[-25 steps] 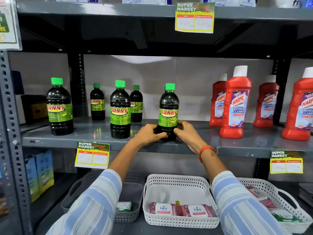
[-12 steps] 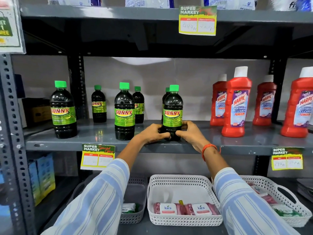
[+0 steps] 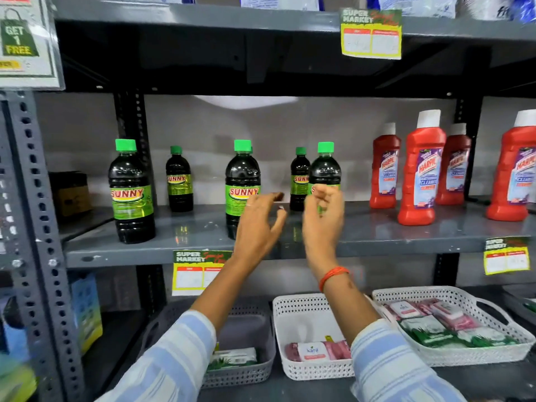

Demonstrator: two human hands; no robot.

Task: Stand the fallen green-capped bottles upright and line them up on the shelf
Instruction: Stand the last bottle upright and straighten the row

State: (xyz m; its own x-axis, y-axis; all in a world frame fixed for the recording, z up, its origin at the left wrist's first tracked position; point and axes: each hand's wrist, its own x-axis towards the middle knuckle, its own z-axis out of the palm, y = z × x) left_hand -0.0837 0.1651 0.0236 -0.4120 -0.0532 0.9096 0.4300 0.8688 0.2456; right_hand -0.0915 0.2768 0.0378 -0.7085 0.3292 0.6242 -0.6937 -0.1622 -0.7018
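Observation:
Several dark green-capped SUNNY bottles stand upright on the grey shelf (image 3: pixel 377 236). Three are near the front: one at the left (image 3: pixel 132 195), one in the middle (image 3: pixel 242 175), one to the right (image 3: pixel 324 169). Two smaller-looking ones stand further back (image 3: pixel 179 181) (image 3: pixel 299 181). My left hand (image 3: pixel 259 227) hovers in front of the middle bottle's lower half, fingers spread, empty. My right hand (image 3: pixel 323 221) is raised in front of the right bottle and hides its lower part. Its fingers are loosely curled and blurred, with nothing gripped.
Red Harpic bottles (image 3: pixel 420 169) stand on the same shelf to the right. White and grey baskets (image 3: pixel 290 311) with packets sit on the shelf below. Price tags (image 3: pixel 197 271) hang from the shelf edge. A perforated upright post (image 3: pixel 37 227) stands at the left.
Both hands have let go of the right front bottle's base and risen off the shelf. The bottle stays upright. The camera has shifted, so the bottles appear further right.

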